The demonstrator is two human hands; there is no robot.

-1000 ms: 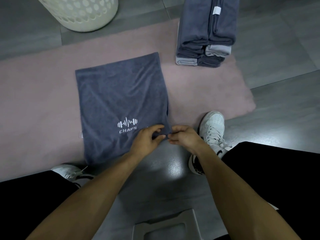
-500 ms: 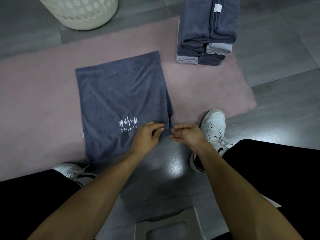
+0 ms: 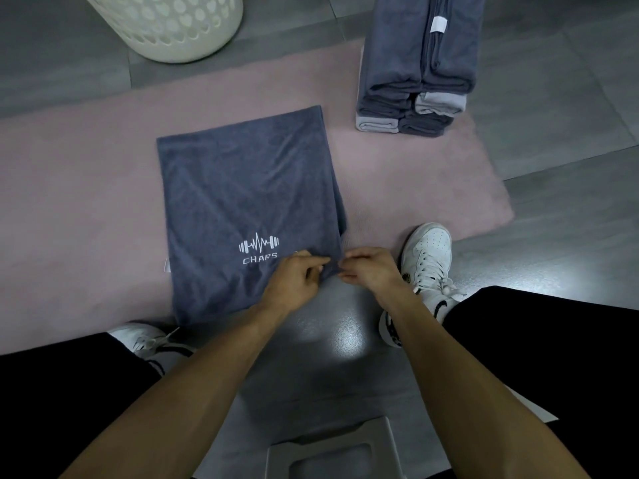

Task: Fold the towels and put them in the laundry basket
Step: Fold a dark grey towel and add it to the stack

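Towel (image 3: 249,202) lies flat on the pink rug (image 3: 79,209), folded into a tall rectangle of soft dark grey terry with faint creases. It carries a white logo (image 3: 258,246), a barbell with a pulse line, and the letters "CHARS" under it. Its near right corner hangs past the rug edge onto the grey floor (image 3: 570,236), and there you hold it. Your left hand (image 3: 294,281) has its fingers curled and pinches the cloth at this corner. Your right hand (image 3: 370,269) pinches the same corner from the other side, fingertips nearly meeting those of the left. How many layers you hold, you cannot tell, because the hands cover the edge.

Far left stands the basket (image 3: 179,29), cream plastic with round holes; its top is cut off by the frame. Far right sits a stack (image 3: 415,81) of folded towels, dark and light grey, with rounded fold edges toward you; its upper part is also cut off. White shoes (image 3: 427,267) and black trousers show at both sides. A grey plastic shape (image 3: 332,454) at the bottom edge is hard to identify.
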